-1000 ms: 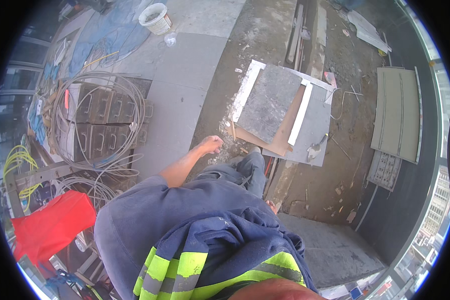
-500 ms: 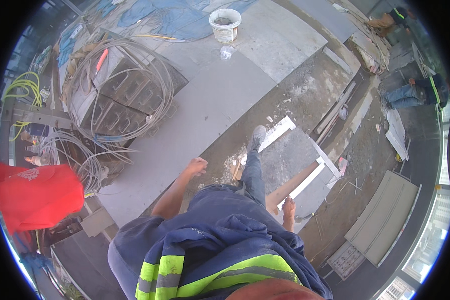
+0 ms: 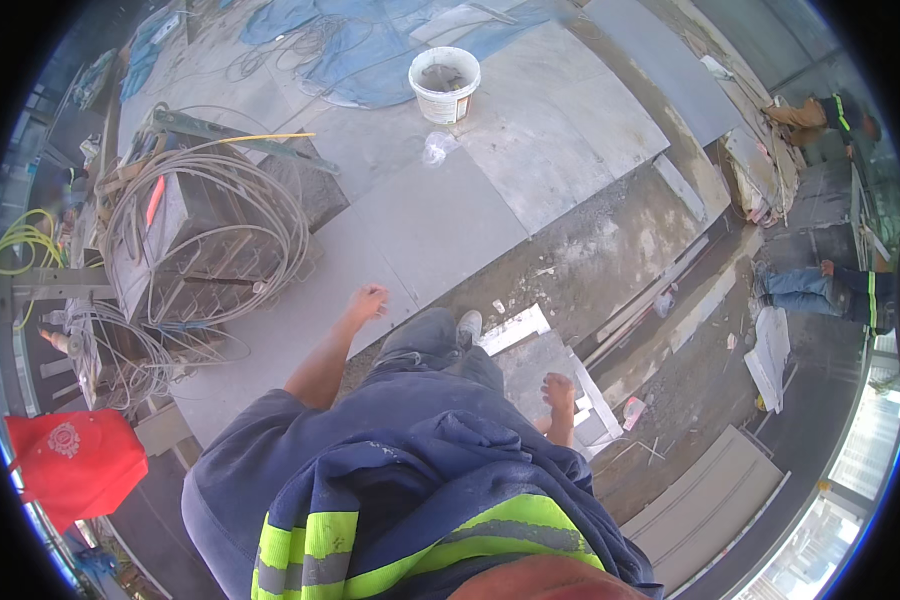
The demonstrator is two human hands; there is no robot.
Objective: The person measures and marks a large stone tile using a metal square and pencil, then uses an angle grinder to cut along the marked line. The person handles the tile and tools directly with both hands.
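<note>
My left hand [image 3: 370, 301] is held out over the grey floor slabs [image 3: 340, 260], its fingers loosely bent and apart, with nothing in it. On the other side, my right hand [image 3: 558, 391] hangs above a grey slab [image 3: 526, 371] edged with white strips [image 3: 515, 330]. Its fingers are half curled, and I see no object in them. One of my shoes [image 3: 470, 325] shows beside the nearest white strip. Neither hand touches anything that I can make out.
A white bucket [image 3: 444, 84] stands ahead beside crumpled clear plastic [image 3: 438, 149]. Coiled cable [image 3: 295, 225] lies over stacked blocks at left, above a red bag [image 3: 80, 465]. A long trench [image 3: 670, 290] runs at right, near a person in jeans [image 3: 805, 290] and stacked panels [image 3: 705, 505].
I have moved forward, so the slab with white strips now sits nearer my body. Both hands have risen in the view, and the left fingers have loosened.
</note>
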